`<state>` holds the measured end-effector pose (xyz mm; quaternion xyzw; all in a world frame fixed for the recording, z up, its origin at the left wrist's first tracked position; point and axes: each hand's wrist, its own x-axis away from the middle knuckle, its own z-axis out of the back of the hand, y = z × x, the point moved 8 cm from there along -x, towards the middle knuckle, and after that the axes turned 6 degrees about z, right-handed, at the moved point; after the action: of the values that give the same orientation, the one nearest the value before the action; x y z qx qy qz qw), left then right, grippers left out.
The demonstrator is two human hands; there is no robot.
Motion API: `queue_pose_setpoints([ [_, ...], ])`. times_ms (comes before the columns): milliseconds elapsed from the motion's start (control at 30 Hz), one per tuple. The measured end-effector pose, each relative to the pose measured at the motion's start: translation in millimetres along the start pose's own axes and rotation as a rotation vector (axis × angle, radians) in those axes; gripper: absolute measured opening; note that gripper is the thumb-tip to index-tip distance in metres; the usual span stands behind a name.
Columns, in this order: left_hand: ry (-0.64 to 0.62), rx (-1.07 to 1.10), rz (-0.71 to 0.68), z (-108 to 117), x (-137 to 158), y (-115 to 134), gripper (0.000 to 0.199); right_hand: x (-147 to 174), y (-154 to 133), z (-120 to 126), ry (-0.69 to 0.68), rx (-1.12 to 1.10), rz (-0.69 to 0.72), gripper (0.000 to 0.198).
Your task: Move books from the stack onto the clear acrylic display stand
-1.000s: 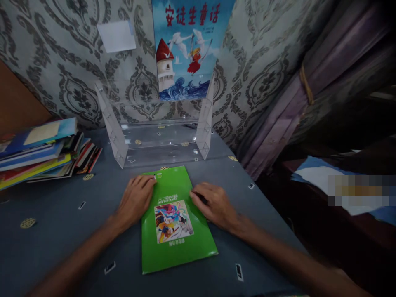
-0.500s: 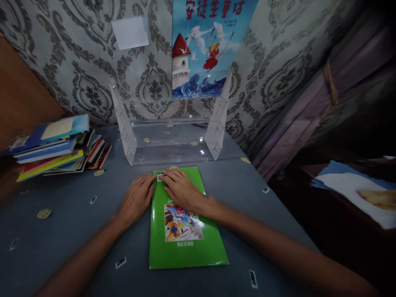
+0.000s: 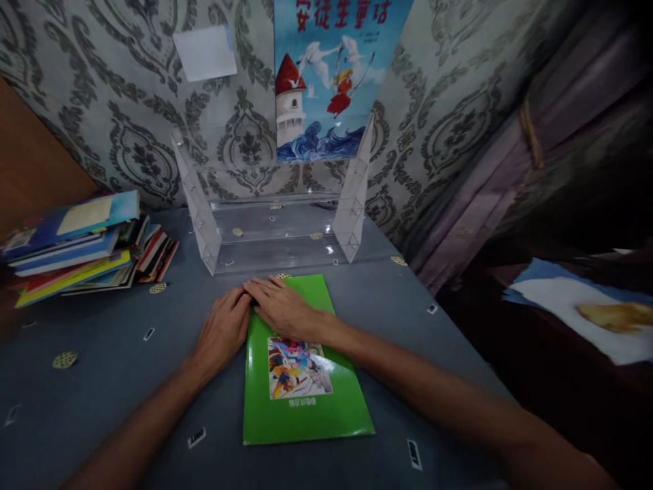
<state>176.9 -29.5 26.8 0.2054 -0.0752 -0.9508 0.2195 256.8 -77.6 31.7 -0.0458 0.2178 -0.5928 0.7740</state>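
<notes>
A green book with a picture panel on its cover lies flat on the table; the cover print looks upside down to me. My right hand rests palm down over its upper left part, fingers stretched towards the corner. Beside the left edge lies my left hand, its fingers extended and their tips close to those of the right hand, which partly cover them. The white label seen near that corner earlier is now hidden under the fingers.
A clear acrylic rack stands behind the book. Piled books lie at the left. On the wall hang a storybook poster and a white card. A purple curtain hangs past the table's right edge.
My right hand has slid slightly left across the book's top corner, covering the white label and meeting my left fingertips. The whole view has shifted a little.
</notes>
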Motion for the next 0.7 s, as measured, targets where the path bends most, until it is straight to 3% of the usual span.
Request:
queue_pose_setpoints([
  [233,0.061,0.034,-0.033,0,3,-2,0.029,14,6,4,0.006,0.008,-0.031,0.048],
  [700,0.04,0.021,-0.042,1,3,-2,0.033,69,36,28,0.039,-0.009,-0.173,0.049],
])
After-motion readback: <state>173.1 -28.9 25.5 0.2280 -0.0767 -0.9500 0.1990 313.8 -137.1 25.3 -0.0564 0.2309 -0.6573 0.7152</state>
